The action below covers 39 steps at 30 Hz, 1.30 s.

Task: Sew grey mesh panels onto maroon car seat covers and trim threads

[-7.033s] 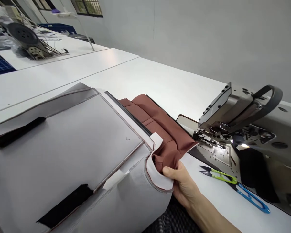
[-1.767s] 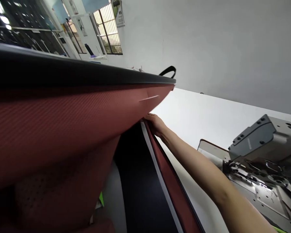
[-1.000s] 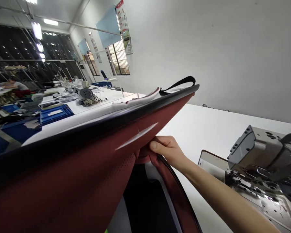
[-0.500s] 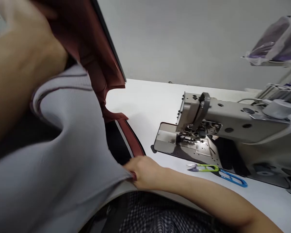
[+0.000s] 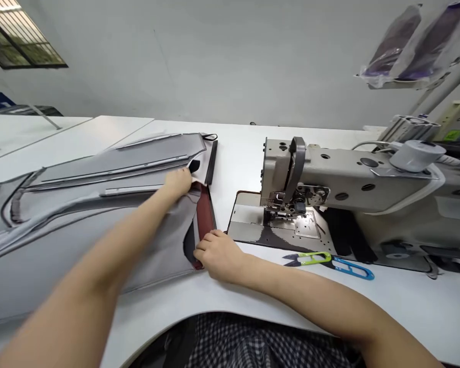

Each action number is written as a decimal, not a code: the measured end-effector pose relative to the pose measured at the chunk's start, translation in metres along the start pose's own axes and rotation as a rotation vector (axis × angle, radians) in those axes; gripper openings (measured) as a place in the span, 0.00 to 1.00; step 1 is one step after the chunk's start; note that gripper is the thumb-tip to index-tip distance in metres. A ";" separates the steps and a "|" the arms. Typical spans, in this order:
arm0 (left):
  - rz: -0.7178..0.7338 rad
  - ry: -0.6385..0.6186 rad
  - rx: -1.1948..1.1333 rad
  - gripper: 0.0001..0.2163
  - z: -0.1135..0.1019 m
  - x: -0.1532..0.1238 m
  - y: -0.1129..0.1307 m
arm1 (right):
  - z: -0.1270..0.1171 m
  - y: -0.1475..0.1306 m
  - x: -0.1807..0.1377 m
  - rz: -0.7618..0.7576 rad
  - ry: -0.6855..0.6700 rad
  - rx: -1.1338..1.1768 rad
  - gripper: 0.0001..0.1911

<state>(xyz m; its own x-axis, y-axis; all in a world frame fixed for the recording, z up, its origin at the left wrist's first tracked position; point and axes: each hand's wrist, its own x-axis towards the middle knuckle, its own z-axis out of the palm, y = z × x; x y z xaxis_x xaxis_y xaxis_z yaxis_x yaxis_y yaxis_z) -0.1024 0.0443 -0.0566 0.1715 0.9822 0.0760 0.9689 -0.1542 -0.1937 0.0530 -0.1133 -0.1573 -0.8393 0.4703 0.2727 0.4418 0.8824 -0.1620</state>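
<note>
A large sewn cover (image 5: 80,245), likely a seat cover, lies spread on the white table with its grey backing up. Raised seams and pale strips run along it, and dark red leather-like material (image 5: 204,214) shows at its right end. My left hand (image 5: 179,182) is closed on the cover near a small black patch; its fingertips are partly hidden. At the near right corner, my right hand (image 5: 218,255) curls its fingers over the red edge. Just right of the cover stands a sewing machine (image 5: 291,189).
Thread snips (image 5: 329,259) with green and blue handles lie in front of the machine. A white thread cone (image 5: 417,156) sits on the machine, with bagged purple cones (image 5: 394,46) above. The table's curved front edge (image 5: 168,327) is close to my body.
The cover, which was lifted with its red side showing, now lies flat, grey side up. My left hand has come down and right with it; my right hand stays at the near corner.
</note>
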 end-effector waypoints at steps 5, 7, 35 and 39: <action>0.304 0.048 0.026 0.22 -0.001 -0.030 0.011 | 0.005 -0.035 0.021 0.147 0.014 0.127 0.19; 0.782 -0.066 -0.023 0.19 0.012 -0.058 0.015 | 0.015 -0.046 0.017 0.198 0.021 0.132 0.09; 0.160 0.042 -0.305 0.31 0.080 -0.047 0.172 | -0.038 0.052 -0.139 0.320 0.208 -0.178 0.15; 0.136 0.034 -0.312 0.30 0.080 -0.047 0.170 | -0.071 0.053 -0.200 0.432 0.192 0.003 0.17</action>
<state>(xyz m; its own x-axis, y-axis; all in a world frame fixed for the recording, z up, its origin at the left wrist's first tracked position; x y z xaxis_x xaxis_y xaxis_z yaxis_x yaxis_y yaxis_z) 0.0403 -0.0195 -0.1713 0.3042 0.9470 0.1034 0.9436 -0.3144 0.1035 0.2672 -0.1597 -0.1529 -0.5049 0.7891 0.3498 0.7365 0.6052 -0.3022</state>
